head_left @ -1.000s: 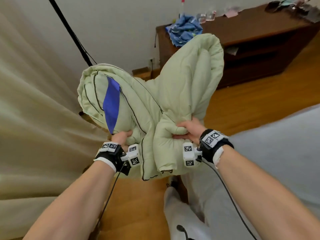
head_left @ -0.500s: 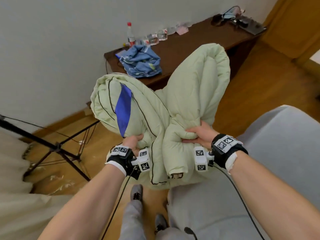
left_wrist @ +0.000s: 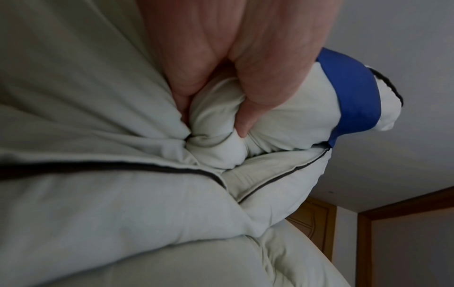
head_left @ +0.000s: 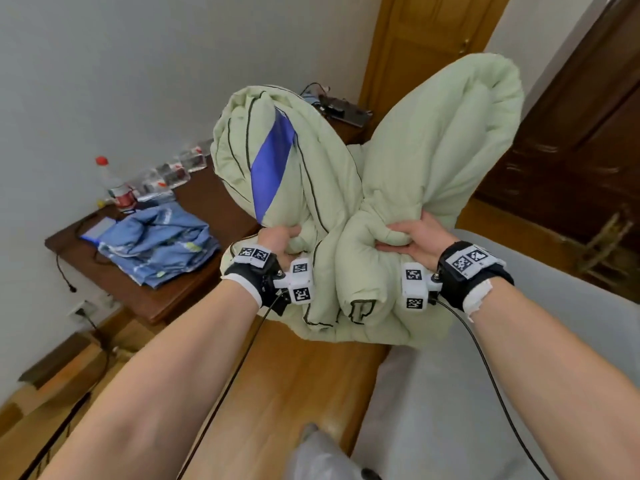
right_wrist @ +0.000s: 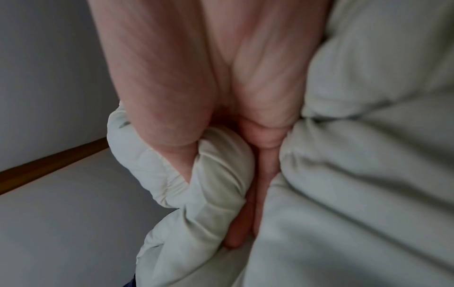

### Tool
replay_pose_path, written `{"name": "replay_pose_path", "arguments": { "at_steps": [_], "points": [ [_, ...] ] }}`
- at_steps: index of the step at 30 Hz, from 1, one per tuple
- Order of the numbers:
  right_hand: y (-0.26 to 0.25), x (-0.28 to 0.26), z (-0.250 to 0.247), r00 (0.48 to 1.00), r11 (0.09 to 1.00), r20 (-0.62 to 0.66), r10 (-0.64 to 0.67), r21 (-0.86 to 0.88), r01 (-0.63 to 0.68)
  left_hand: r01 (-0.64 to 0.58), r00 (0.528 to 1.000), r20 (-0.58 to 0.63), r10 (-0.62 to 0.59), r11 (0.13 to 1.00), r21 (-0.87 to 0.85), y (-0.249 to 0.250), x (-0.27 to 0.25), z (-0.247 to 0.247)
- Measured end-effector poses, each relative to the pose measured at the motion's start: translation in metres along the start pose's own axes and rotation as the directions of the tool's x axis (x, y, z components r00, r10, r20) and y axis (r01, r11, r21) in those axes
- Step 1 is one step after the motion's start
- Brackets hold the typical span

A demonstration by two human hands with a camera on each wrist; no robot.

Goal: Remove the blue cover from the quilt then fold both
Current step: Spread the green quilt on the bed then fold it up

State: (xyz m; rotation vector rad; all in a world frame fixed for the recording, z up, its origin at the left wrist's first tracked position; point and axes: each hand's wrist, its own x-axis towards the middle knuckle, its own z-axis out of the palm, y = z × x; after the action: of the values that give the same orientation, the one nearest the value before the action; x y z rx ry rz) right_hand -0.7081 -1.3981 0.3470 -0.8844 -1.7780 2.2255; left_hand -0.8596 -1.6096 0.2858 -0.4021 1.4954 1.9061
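Person holds a bunched pale green padded quilt [head_left: 408,188] up off the floor with both hands.

Left hand [head_left: 278,242] clenched into a wad of the quilt on its left lobe, fingers [left_wrist: 248,108] dug deep into the fabric, just below a royal-blue band [head_left: 273,168]. Right hand [head_left: 417,242] grips a thick roll on the right lobe, thumb over, fingers [right_wrist: 245,223] buried beneath. Dark piping runs along the folds. Crumpled light blue patterned cover [head_left: 156,244] lies on the dark brown wooden table [head_left: 166,299], far left, well apart from the quilt, near a red-capped clear plastic bottle [head_left: 112,185]. Grey mattress [head_left: 519,393] near right.
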Motion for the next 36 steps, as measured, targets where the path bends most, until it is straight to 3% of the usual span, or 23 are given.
{"name": "replay_pose_path", "arguments": {
  "at_steps": [4, 9, 16, 22, 24, 27, 28, 30, 31, 32, 34, 35, 36],
  "points": [
    [-0.051, 0.089, 0.02, 0.996, 0.998, 0.071, -0.047, -0.027, 0.049, -0.056, 0.998, -0.024, 0.054, 0.996, -0.075, 0.063, 0.063, 0.021],
    [-0.118, 0.236, 0.055, 0.972, 0.993, 0.232, -0.028, -0.106, 0.054, -0.155, 0.978, -0.168, 0.122, 0.968, -0.197, 0.136, 0.144, 0.04],
    [-0.197, 0.43, 0.118, 0.867, 0.967, 0.495, 0.053, -0.241, 0.078, -0.223, 0.934, -0.349, 0.076, 0.887, -0.404, 0.203, 0.263, 0.052],
    [-0.23, 0.602, 0.175, 0.792, 0.931, 0.586, 0.175, -0.359, 0.06, -0.306, 0.877, -0.479, 0.03, 0.804, -0.51, 0.244, 0.389, 0.038],
    [-0.228, 0.665, 0.177, 0.817, 0.914, 0.531, 0.227, -0.406, 0.01, -0.327, 0.805, -0.593, -0.004, 0.831, -0.45, 0.258, 0.423, 0.035],
    [-0.218, 0.774, 0.157, 0.899, 0.844, 0.379, 0.221, -0.536, 0.018, -0.211, 0.687, -0.725, -0.048, 0.942, -0.262, 0.272, 0.46, 0.043],
    [-0.212, 0.811, 0.147, 0.922, 0.776, 0.33, 0.204, -0.628, 0.053, -0.124, 0.67, -0.742, -0.038, 0.979, -0.162, 0.273, 0.465, 0.048],
    [-0.21, 0.861, 0.127, 0.954, 0.603, 0.265, 0.143, -0.787, 0.128, 0.046, 0.566, -0.822, 0.06, 0.994, 0.104, 0.273, 0.482, 0.041],
    [-0.22, 0.876, 0.121, 0.96, 0.539, 0.252, 0.121, -0.829, 0.15, 0.075, 0.486, -0.872, 0.064, 0.991, 0.114, 0.278, 0.485, 0.046],
    [-0.231, 0.893, 0.116, 0.971, 0.5, 0.221, 0.09, -0.854, 0.147, 0.022, 0.367, -0.929, 0.044, 0.998, 0.057, 0.287, 0.484, 0.057],
    [-0.254, 0.924, 0.104, 0.978, 0.438, 0.206, 0.036, -0.883, 0.17, 0.095, 0.183, -0.982, -0.046, 0.995, -0.028, 0.304, 0.48, 0.102],
    [-0.26, 0.94, 0.098, 0.975, 0.395, 0.219, 0.031, -0.899, 0.189, 0.123, 0.122, -0.992, -0.031, 0.992, -0.016, 0.312, 0.484, 0.126],
    [-0.264, 0.955, 0.093, 0.969, 0.335, 0.245, 0.035, -0.916, 0.219, 0.131, 0.106, -0.994, 0.021, 0.991, 0.035, 0.321, 0.491, 0.15]
  ]
}}
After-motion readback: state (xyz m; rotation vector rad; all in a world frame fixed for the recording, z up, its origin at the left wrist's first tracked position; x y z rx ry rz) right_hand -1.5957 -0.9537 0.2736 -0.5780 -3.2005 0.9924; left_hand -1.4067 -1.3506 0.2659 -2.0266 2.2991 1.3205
